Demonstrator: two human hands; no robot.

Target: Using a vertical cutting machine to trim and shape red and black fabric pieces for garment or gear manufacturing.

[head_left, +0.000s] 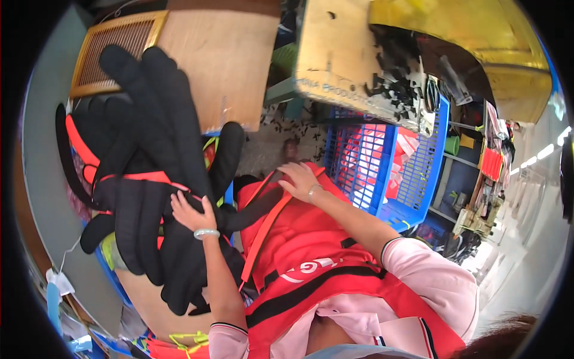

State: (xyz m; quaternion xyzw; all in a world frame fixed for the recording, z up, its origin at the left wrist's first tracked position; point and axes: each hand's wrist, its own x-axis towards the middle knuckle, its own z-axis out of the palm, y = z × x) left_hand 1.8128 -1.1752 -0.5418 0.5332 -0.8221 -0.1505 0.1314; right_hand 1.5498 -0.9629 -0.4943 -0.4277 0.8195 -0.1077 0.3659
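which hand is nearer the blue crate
Right. The right hand rests on red fabric just beside the blue crate. The left hand is farther away, on the black padded pieces.

Your left hand sits just left of the frame's centre, palm down, fingers spread and pointing toward the upper left. Its bare forearm runs down to the lower edge, with a pale bangle at the wrist. Your right hand lies at the centre, palm down, fingers loosely stretched leftward, gripping nothing. Its forearm slants to the lower right, ending in a pink short sleeve.
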